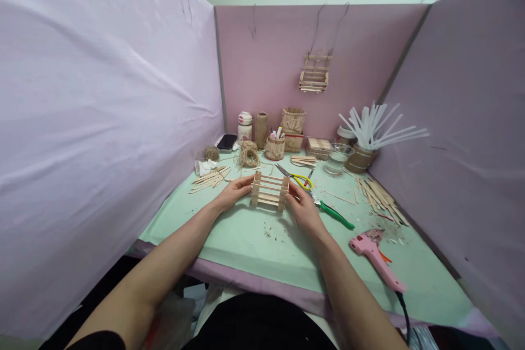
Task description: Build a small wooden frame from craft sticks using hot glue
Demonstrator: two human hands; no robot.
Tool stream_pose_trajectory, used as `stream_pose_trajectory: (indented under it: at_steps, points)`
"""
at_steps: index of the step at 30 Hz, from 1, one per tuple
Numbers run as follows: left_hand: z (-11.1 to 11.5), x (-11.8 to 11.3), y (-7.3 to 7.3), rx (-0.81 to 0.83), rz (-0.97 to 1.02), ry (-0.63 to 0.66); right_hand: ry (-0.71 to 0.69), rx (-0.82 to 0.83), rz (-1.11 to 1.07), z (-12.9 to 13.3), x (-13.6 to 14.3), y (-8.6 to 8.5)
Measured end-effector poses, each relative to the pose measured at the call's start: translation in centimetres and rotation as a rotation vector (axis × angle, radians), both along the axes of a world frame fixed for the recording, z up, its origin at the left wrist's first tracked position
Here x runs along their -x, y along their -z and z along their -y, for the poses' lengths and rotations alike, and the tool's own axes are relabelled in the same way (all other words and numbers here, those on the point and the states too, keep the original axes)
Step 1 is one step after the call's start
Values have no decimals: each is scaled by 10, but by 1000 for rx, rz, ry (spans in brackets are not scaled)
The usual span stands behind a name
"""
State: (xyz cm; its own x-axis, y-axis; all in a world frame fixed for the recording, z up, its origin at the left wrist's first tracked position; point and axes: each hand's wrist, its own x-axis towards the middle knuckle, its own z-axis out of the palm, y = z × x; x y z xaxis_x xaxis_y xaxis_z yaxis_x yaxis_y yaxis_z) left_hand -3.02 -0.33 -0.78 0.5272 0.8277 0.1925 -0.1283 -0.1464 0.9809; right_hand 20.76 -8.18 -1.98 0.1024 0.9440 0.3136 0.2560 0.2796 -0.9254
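Note:
Between my hands is a small slatted rack made of popsicle sticks (pixel 269 198), with upright posts at its ends and several crossbars. My left hand (pixel 234 194) grips its left end, fingers closed around the post. At the right end, my right hand (pixel 304 209) holds the other post between thumb and fingers. Just beyond the right hand lie yellow-handled scissors (pixel 301 179), partly covering other tools. Green-handled pliers (pixel 337 215) rest beside that hand, their jaws close to it. Whether the rack's underside touches the table is hard to make out.
A pink glue gun (pixel 379 260) with a black cord lies at right. Loose sticks (pixel 379 197) spread behind it; more sticks (pixel 210 179) lie at left. Twine (pixel 248 154), a water bowl (pixel 338 159) and a pot of glue sticks (pixel 361 157) stand behind. A stick basket (pixel 315 74) hangs above.

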Motion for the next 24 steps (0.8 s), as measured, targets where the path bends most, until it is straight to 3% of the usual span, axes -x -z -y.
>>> stream_pose_trajectory:
  at_steps: [14,24]
  points:
    - [-1,4,-1,8,-6,43,-20,17,-45,2,-1,-4]
    - [2,0,-3,-21,-26,-3,-29,11,-55,0,0,-1]
